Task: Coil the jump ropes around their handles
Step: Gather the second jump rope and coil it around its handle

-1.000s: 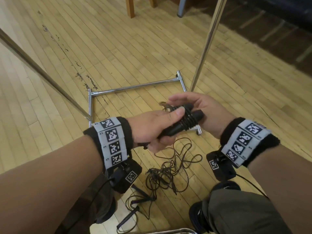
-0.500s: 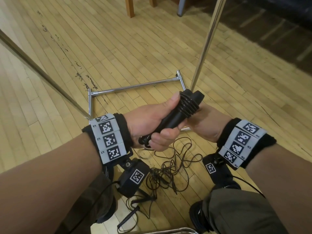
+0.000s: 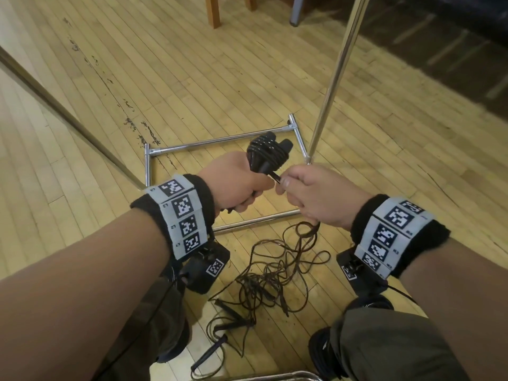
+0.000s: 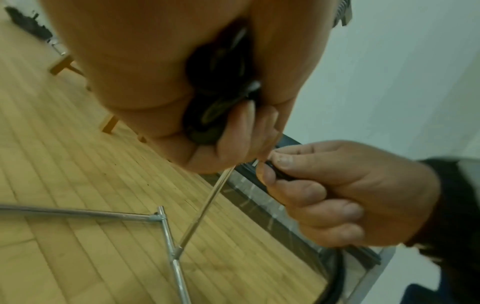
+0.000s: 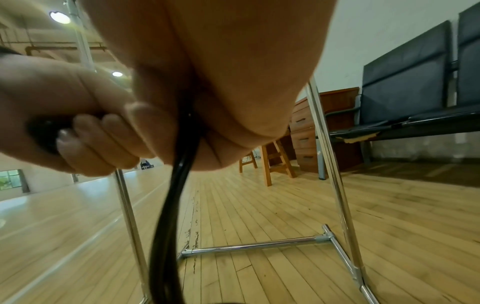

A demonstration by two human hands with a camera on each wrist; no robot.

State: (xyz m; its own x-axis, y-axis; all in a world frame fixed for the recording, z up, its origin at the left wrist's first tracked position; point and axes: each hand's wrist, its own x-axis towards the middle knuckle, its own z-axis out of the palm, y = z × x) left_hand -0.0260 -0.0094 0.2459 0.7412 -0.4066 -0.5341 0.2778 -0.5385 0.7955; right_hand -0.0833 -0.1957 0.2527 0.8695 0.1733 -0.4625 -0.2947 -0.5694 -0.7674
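Above a pale wooden plank floor [image 3: 220, 78], the left hand [image 3: 233, 182] has its fingers curled around a pair of smooth black jump rope handles [image 3: 268, 155], held upright, with glossy black cord coiled in tight rings near their tops. The right hand [image 3: 310, 196] pinches the thin cord [image 5: 179, 185] just beside the handles and grips it in its fist. Below, a loose rope tangle [image 3: 275, 276] lies on the floor inside a shiny chrome tube frame [image 3: 220, 141].
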